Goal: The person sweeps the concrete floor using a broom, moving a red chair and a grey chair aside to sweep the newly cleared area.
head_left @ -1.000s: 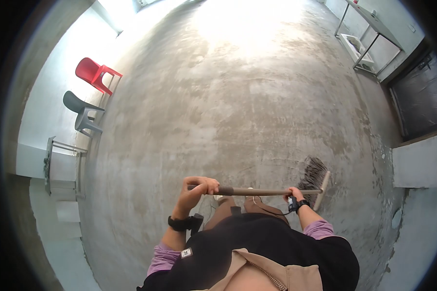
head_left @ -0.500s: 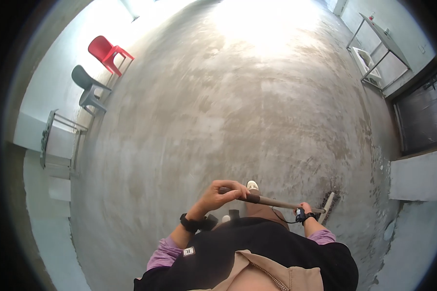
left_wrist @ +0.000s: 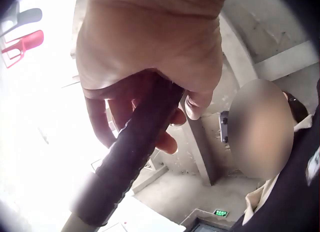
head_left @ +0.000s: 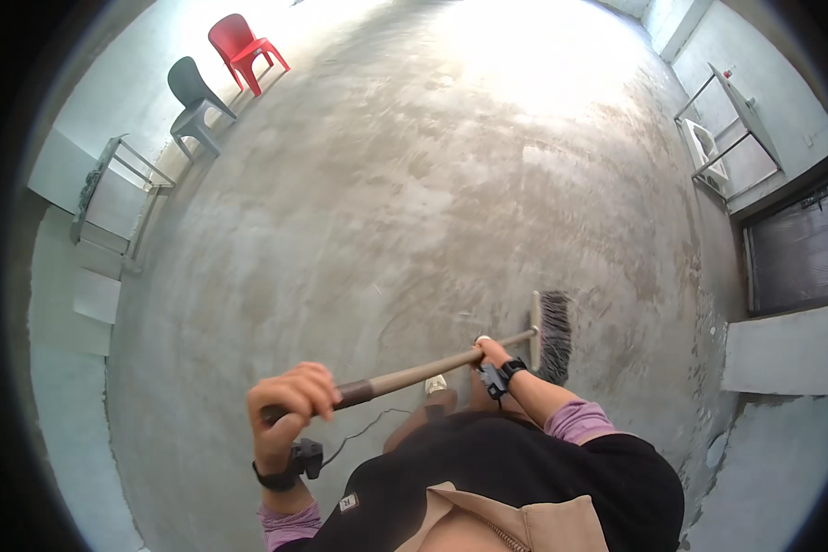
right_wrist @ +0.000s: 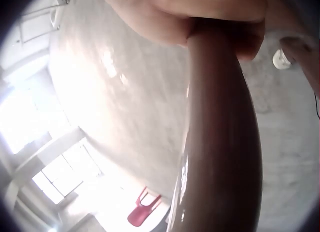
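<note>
A push broom [head_left: 423,372] slants across the front of the body in the head view. My left hand [head_left: 290,400] grips the dark ribbed sleeve [left_wrist: 131,149] at the top end of its handle. Farther down, near the head, my right hand [head_left: 494,353] holds the smooth shaft [right_wrist: 220,137]. The pale crossbar [head_left: 536,322] and its dark bristles [head_left: 556,333] lie over the concrete floor, just right of the middle. In the right wrist view, the shaft hides part of that hand's fingers.
Along the left wall stand a red chair [head_left: 239,51], a grey chair [head_left: 196,106] and a metal-framed stand [head_left: 120,189]. At the right wall are a narrow table [head_left: 743,110] and a dark door-like panel [head_left: 800,244]. A shoe [head_left: 436,385] shows below the handle.
The broom head has swung leftward across the floor from the right side. My left hand moved right, then back far left; my right hand also shifted left. The head view has turned and shifted.
</note>
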Demonstrator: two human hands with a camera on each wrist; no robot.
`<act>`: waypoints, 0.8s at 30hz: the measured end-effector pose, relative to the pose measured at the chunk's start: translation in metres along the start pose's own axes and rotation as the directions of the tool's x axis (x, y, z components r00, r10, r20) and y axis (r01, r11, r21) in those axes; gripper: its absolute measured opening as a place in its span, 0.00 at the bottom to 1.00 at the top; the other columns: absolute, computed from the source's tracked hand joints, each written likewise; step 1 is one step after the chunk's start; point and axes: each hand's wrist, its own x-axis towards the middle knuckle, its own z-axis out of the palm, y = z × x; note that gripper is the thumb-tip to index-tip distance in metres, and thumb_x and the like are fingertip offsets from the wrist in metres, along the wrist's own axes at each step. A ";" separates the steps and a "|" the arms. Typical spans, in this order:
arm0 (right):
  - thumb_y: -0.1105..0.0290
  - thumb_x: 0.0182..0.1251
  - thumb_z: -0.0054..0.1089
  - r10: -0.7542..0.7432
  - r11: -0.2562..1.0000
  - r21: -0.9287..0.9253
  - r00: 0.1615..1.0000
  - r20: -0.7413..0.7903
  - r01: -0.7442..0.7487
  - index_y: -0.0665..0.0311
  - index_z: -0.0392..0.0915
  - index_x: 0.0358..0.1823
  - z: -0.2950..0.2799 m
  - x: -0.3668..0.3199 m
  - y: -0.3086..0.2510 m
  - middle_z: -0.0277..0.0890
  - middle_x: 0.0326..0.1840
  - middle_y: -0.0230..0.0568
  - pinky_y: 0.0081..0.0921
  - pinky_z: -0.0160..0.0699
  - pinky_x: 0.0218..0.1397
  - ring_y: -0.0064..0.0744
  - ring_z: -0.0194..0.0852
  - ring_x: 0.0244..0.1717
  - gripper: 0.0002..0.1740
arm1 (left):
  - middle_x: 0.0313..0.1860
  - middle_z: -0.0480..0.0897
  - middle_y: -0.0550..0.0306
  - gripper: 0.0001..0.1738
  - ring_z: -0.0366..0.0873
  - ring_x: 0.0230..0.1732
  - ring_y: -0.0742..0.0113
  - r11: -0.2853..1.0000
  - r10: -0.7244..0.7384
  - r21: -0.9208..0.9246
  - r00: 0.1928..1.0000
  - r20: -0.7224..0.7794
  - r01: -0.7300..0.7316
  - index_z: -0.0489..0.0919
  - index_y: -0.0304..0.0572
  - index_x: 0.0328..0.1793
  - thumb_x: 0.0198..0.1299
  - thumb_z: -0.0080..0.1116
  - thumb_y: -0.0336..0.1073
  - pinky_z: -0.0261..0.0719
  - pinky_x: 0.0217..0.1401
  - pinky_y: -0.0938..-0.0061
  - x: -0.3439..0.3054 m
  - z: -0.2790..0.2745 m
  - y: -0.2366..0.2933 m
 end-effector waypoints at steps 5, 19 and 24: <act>0.71 0.59 0.44 0.140 0.989 -0.051 0.988 0.065 -0.137 0.61 0.62 0.29 0.116 -0.027 0.046 0.63 0.25 0.36 0.34 0.70 0.33 0.34 0.66 0.25 0.04 | 0.16 0.76 0.53 0.19 0.73 0.17 0.61 0.933 0.274 -0.277 0.953 0.132 -0.229 0.69 0.39 0.16 0.60 0.55 0.35 0.74 0.28 0.65 -0.042 -0.004 0.068; 0.69 0.64 0.46 0.169 0.963 0.139 0.920 0.354 -0.230 0.58 0.64 0.28 0.042 -0.134 0.045 0.68 0.21 0.30 0.32 0.72 0.40 0.28 0.68 0.26 0.07 | 0.14 0.72 0.55 0.15 0.72 0.15 0.63 0.966 0.257 -0.209 0.662 0.704 -0.153 0.72 0.36 0.21 0.56 0.62 0.34 0.75 0.23 0.72 -0.024 0.196 0.111; 0.72 0.66 0.46 0.137 0.850 0.442 0.930 0.341 -0.287 0.62 0.62 0.30 -0.064 -0.165 0.034 0.66 0.25 0.33 0.27 0.72 0.39 0.27 0.67 0.27 0.06 | 0.11 0.69 0.54 0.22 0.67 0.11 0.61 0.912 0.324 -0.401 0.754 0.571 -0.089 0.69 0.35 0.16 0.59 0.60 0.39 0.70 0.18 0.69 -0.035 0.243 0.073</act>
